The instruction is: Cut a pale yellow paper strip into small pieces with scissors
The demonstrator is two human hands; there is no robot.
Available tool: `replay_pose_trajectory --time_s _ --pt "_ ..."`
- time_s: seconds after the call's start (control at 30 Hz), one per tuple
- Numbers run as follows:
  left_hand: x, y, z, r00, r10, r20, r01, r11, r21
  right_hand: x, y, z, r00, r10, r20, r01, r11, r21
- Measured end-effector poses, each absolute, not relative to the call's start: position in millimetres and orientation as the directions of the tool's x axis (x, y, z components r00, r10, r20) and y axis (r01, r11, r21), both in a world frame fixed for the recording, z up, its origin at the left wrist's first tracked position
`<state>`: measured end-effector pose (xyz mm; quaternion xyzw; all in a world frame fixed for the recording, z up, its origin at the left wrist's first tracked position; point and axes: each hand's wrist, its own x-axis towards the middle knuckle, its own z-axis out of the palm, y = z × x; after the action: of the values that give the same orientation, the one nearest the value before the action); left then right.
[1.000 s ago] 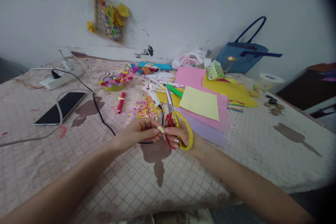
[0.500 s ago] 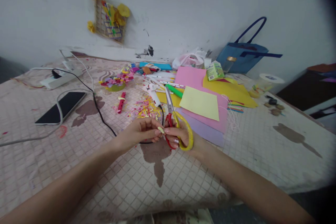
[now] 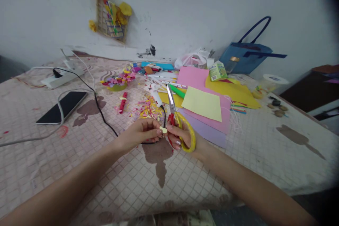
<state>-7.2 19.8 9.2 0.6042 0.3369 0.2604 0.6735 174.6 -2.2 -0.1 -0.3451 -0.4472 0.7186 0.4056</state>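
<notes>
Between thumb and fingers, my left hand (image 3: 149,131) pinches a small pale-yellow paper piece (image 3: 164,130), which sticks out to the right. My right hand (image 3: 181,135) is wrapped around scissors (image 3: 172,107) with red and yellow handles; the blades point up and away from me and look closed. A small gap separates the right fingertips from the paper piece. Behind both hands lie a pile of coloured paper scraps (image 3: 148,107) and a white glue gun (image 3: 156,96). To the right of the scissors rests a light-yellow paper sheet (image 3: 202,103) on pink paper.
At the left are a dark phone (image 3: 63,107), cables and a power strip (image 3: 62,78). A heap of cut paper pieces (image 3: 119,80) and a red strip (image 3: 123,102) lie beyond my left hand. A blue bag (image 3: 245,56) stands against the wall.
My right fingers have come off the pale-yellow paper piece and drawn slightly right with the scissors. The piece stays in my left hand and now shows more of its face.
</notes>
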Motion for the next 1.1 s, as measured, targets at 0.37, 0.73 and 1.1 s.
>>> replay_pose_trajectory --time_s 0.37,0.73,1.1 --pt "-7.1 17.8 15.0 0.668 0.728 -0.154 0.014 0.195 0.981 173.5 -3.1 2.5 -0.471 0.86 -0.197 -0.316 -0.373 -0.872" --pt "-7.6 17.7 14.0 0.685 0.721 -0.104 -0.007 0.149 0.989 173.4 -3.8 6.7 -0.535 0.82 -0.203 -0.308 -0.413 -0.857" --pt "-9.3 20.2 11.8 0.71 0.7 -0.079 0.003 0.11 0.994 176.0 -3.2 4.4 -0.604 0.773 -0.194 -0.318 -0.458 -0.83"
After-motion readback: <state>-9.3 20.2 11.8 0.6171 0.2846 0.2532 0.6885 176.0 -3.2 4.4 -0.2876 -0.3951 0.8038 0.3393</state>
